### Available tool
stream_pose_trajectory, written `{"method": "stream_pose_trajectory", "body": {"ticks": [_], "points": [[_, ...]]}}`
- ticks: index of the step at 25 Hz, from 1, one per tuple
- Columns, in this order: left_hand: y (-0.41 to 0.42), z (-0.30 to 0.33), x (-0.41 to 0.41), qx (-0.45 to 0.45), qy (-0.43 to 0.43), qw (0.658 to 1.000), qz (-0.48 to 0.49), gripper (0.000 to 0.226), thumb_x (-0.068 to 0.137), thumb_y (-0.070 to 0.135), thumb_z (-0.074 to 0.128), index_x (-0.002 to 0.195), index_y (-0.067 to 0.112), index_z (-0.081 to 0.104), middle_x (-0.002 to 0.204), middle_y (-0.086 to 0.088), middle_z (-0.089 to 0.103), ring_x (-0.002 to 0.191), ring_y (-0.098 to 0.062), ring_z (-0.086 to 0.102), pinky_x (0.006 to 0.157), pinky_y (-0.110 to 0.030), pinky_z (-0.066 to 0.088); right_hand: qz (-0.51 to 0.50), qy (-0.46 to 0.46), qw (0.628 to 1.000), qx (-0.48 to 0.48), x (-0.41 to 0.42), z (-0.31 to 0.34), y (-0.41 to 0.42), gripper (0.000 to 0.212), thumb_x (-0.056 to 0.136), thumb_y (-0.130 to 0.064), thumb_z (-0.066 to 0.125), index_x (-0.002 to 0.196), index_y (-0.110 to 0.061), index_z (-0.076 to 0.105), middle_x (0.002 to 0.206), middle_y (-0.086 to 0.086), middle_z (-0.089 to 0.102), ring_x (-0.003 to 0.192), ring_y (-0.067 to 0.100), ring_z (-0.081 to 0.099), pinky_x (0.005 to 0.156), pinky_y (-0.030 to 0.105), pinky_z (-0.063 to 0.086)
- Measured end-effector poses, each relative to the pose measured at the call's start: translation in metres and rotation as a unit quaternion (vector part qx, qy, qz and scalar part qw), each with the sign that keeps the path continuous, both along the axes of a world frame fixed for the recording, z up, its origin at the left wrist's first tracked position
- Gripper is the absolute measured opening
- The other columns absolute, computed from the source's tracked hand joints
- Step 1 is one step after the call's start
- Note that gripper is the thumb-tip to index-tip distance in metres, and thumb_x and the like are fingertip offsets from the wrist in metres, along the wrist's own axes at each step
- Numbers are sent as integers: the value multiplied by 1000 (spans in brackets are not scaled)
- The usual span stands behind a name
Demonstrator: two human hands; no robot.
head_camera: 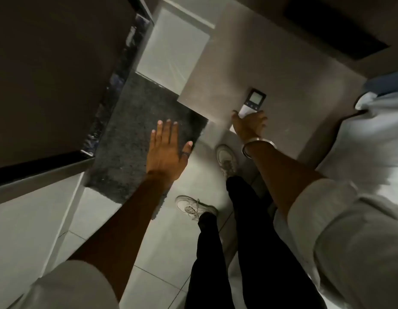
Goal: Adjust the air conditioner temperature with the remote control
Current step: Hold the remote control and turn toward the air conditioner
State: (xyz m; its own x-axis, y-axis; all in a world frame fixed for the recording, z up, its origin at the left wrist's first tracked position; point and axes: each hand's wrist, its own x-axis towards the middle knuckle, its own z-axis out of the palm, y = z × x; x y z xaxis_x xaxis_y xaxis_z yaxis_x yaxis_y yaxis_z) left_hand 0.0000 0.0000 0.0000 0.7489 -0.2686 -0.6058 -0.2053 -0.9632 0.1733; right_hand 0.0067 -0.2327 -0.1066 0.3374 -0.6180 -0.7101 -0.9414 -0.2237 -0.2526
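A white remote control (253,101) with a dark-framed screen lies on a pale grey bedside surface (260,63), near its front edge. My right hand (249,124) reaches onto it, fingers curled over the remote's lower end; a metal bangle sits on that wrist. The remote's bottom half is hidden under my fingers. My left hand (169,150) hovers over the floor to the left with fingers spread and flat, holding nothing. No air conditioner is in view.
A dark grey shaggy rug (135,134) lies on the pale tiled floor (162,241). My feet in white sneakers (193,207) stand by the surface. White bedding (369,141) fills the right. A dark wall and door frame (48,85) stand left.
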Motion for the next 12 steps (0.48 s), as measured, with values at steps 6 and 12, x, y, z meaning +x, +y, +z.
{"method": "stream_pose_trajectory", "body": {"ticks": [6,12], "points": [[3,-31,10,-18,-20,999,-31,77,107,54,29,166,9,8,174,-16,3,161,-32,-7,131,-46,-3,-103,23,994,2,17,-40,2,90,88,-34,71,157,-1,25,153,19,42,139,36,50,106,44,49],[37,102,36,-29,-146,989,-1,76,107,54,32,165,8,14,175,-15,6,162,-31,-4,133,-46,0,-98,-126,964,213,32,83,39,53,82,-6,82,131,-1,63,120,20,75,90,24,81,66,29,63]]}}
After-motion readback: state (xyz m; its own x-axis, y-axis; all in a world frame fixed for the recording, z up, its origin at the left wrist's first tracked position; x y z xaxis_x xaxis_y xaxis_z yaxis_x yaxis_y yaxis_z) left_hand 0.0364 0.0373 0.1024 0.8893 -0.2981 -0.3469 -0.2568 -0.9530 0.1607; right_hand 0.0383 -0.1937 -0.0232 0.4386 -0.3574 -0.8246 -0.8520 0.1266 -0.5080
